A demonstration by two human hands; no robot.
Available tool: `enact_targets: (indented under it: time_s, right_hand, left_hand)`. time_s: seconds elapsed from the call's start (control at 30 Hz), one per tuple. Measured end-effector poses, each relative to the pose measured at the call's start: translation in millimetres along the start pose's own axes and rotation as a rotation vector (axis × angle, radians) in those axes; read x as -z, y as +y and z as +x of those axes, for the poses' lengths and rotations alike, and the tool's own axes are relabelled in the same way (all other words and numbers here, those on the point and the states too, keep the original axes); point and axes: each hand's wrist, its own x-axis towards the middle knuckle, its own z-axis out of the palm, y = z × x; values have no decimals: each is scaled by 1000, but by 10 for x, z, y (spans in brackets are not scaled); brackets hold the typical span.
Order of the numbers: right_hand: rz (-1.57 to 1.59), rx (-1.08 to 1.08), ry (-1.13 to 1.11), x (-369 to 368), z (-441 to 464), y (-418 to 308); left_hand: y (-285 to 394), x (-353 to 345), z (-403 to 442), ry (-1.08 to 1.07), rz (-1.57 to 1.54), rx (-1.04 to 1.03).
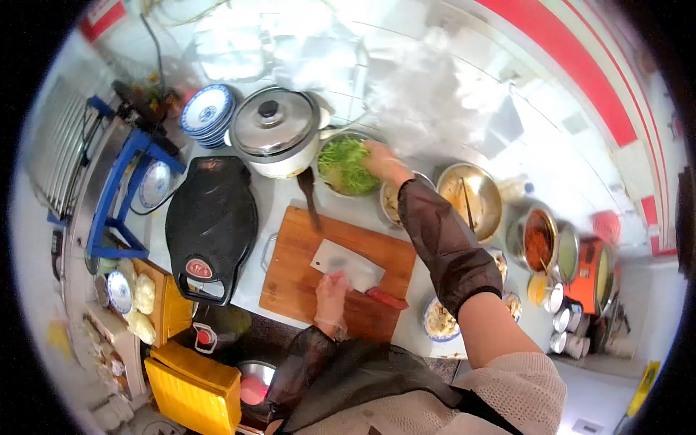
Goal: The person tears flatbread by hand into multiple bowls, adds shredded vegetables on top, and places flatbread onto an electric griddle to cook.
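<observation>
The right grip point(384, 164) reaches into the right side of a bowl point(348, 194) of shredded greens point(342, 163), its fingertips at the leaves; whether they are closed on any cannot be told. The greens spread leftward from it. Nearer the body, the left grip point(332, 293) is over the wooden board point(290, 268), its blurred fingers at the lower edge of a cleaver's point(346, 262) blade; whether they grasp or merely touch it is unclear. The cleaver lies flat on the board, red handle point(387, 298) to the right of that grip.
</observation>
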Motion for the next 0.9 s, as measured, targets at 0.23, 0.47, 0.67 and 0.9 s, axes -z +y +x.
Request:
enact_targets:
  time_s: [0.23,0.47,0.67,0.9]
  right_hand:
    - [555,95,51,157,-1143,90]
    - [301,0,304,1207,-3154,873]
    - [108,-375,410,1311,-4107,2186]
    - [-294,-415,376,603,-3817,3128]
  left_hand:
    - [173,-502,-335,-28,-16,-48]
    - [-185,-996,-735,-145,69,18]
    - [-641,-1458,-982,-298,238,-72]
    - [-1159,-3048,-750,-565,939,-561]
